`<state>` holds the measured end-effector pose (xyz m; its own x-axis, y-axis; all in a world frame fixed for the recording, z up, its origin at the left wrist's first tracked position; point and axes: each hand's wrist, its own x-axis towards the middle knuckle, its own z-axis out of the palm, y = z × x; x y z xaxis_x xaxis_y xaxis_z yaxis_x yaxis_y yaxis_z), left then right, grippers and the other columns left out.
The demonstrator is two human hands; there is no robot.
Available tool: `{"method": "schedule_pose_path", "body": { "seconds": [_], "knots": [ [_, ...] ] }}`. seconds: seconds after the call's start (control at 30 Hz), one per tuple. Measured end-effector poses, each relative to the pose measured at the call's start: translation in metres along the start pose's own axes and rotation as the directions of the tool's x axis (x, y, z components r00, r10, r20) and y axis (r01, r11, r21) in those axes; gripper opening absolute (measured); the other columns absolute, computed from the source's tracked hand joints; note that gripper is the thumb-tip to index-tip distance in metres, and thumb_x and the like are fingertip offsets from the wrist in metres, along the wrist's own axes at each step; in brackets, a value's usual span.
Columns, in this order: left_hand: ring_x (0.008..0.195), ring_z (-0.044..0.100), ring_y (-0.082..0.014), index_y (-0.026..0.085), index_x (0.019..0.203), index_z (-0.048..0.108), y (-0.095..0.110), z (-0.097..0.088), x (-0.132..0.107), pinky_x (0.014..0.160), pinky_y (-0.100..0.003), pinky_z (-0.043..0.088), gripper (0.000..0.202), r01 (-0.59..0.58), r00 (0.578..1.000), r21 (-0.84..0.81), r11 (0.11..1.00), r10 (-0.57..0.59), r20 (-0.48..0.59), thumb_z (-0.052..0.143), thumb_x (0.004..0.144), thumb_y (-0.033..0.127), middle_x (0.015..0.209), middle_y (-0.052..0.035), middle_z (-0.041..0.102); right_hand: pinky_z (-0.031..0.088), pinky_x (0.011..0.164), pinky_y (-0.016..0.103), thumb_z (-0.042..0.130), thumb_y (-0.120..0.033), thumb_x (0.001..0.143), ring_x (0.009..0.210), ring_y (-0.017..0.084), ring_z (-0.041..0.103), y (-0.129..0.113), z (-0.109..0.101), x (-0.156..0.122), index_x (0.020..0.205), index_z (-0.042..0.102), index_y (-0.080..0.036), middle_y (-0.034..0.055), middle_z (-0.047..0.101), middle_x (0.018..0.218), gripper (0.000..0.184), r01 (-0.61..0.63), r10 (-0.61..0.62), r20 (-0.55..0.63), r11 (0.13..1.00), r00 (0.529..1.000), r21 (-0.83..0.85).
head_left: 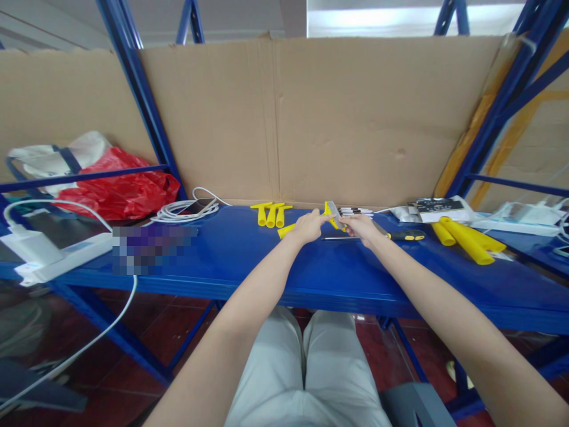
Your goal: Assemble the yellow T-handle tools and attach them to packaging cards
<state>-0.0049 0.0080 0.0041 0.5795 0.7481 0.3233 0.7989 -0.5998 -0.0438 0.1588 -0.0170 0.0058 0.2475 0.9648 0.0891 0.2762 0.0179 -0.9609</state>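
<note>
Over the blue shelf top, my left hand (309, 228) is closed around a yellow scraper (329, 209), whose tube-like handle sticks out on the left. A grey strip (336, 216) lies along the scraper's wide head. My right hand (359, 226) pinches the strip's near end with thumb and fingers. Just under the right hand is a screwdriver (406, 236) with a black and yellow handle; its shaft points left. Several thin dark-and-white strips (355, 211) lie behind that hand. To the left, three yellow T-shaped scrapers (271, 216) sit side by side.
Yellow tube-shaped handles (471, 240) and a black-and-white packet (440, 209) lie at right. On the left are a coiled white cable (184, 210), a power strip (71, 258) and a red plastic bag (120, 184). A cardboard panel (347, 118) stands behind.
</note>
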Motion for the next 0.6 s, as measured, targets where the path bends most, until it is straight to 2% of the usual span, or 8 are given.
{"method": "schedule_pose_path", "body": {
  "seconds": [0.4,0.6],
  "knots": [
    [0.102,0.06,-0.0203,0.034,0.145,0.041,0.0039,-0.0009,-0.0009,0.087,-0.03,0.046,0.049,-0.051,0.999,0.011,0.999,0.051,0.002,0.033,0.098,0.023,0.113,-0.0075,0.054,0.029,0.042,0.016,0.063,-0.013,0.078,0.046,0.006,0.042,0.0062,-0.0054,0.0078,0.058,0.056,-0.014,-0.0019,0.049,0.049,0.021,0.01,-0.013,0.057,0.999,0.998,0.049],
    [0.104,0.06,-0.0213,0.037,0.144,0.04,0.0053,-0.0033,-0.002,0.086,-0.031,0.047,0.048,-0.022,1.0,0.012,1.0,0.022,-0.005,0.033,0.098,0.025,0.115,-0.0069,0.054,0.03,0.044,0.018,0.067,-0.019,0.075,0.048,0.006,0.042,0.0076,-0.0066,0.009,0.061,0.058,-0.014,-0.0019,0.05,0.052,0.018,0.033,-0.043,0.129,0.996,0.991,0.077]
  ]
}}
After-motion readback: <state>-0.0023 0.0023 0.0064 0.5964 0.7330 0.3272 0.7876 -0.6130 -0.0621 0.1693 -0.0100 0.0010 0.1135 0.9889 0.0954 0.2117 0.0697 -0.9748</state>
